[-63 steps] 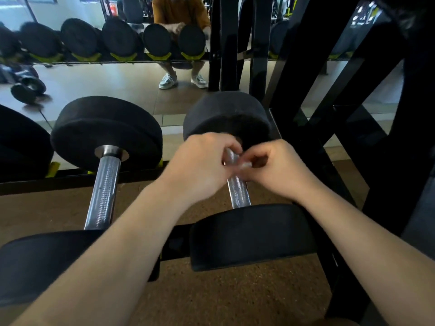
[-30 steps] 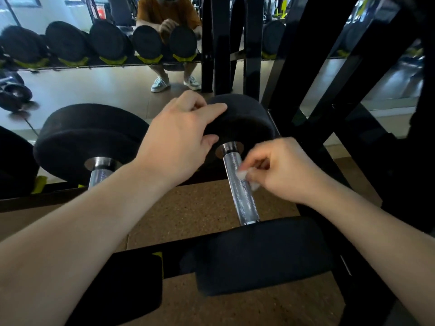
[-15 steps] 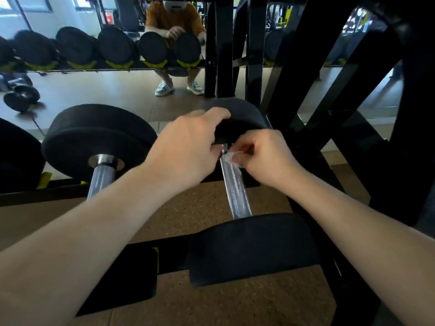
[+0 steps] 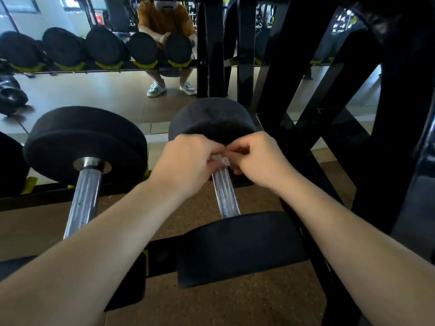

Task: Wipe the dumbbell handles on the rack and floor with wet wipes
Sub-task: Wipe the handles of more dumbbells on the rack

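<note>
Two hands met at the far end of the right dumbbell's handle [image 4: 225,193], whose long axis ran away from the camera, tilting slightly left at the far end. The left hand [image 4: 186,161] and right hand [image 4: 256,158] were both curled closed, pinching a small white wet wipe [image 4: 220,159] against the knurled steel just below the far head [image 4: 211,120]. The dumbbell lay on the black rack [image 4: 329,128]; a second handle [image 4: 83,201] lay beside it, leftward.
</note>
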`<move>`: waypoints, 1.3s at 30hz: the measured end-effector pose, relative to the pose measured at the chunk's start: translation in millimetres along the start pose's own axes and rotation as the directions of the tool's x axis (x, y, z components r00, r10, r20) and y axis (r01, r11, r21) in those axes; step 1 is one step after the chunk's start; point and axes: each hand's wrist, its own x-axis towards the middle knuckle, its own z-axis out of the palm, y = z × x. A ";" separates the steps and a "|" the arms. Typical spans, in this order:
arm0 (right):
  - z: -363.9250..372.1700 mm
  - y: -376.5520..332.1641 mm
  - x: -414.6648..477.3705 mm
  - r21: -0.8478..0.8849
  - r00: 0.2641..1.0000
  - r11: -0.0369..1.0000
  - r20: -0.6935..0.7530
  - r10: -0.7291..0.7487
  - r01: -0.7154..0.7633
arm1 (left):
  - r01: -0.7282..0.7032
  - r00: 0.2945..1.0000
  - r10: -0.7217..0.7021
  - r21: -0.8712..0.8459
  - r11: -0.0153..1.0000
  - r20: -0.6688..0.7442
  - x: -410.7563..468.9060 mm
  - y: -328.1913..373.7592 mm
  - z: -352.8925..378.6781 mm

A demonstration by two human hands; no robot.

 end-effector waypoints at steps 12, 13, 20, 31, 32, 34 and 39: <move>-27.6 -7.0 -107.3 -0.008 0.971 0.972 -0.043 -0.237 0.237 | -0.303 0.920 0.222 0.230 0.925 0.323 12.2 24.2 -1.9; -26.9 -6.3 -106.3 -0.078 0.960 0.962 -0.078 -0.267 0.261 | -0.288 0.934 0.203 0.288 0.913 0.293 17.4 24.1 -0.8; -26.2 9.9 -106.6 0.186 0.987 0.969 -0.038 -0.157 0.162 | -0.290 0.901 0.129 0.354 0.889 0.415 25.2 46.3 3.6; -24.4 24.5 -83.6 0.406 0.987 0.904 -0.025 0.158 -0.134 | -0.202 0.684 0.054 0.119 0.972 0.727 26.4 61.9 0.4; -22.3 25.3 -79.9 0.448 0.982 0.878 0.004 0.186 -0.168 | -0.274 0.766 0.085 0.204 0.940 0.637 26.5 56.7 3.3; -18.9 22.7 -71.2 0.515 0.970 0.823 0.097 0.225 -0.242 | -0.327 0.894 0.156 0.372 0.869 0.420 32.0 43.9 10.8; -14.1 21.3 -45.7 0.461 0.974 0.859 0.127 0.185 -0.223 | -0.215 0.977 0.191 0.456 0.864 0.099 33.7 26.0 26.1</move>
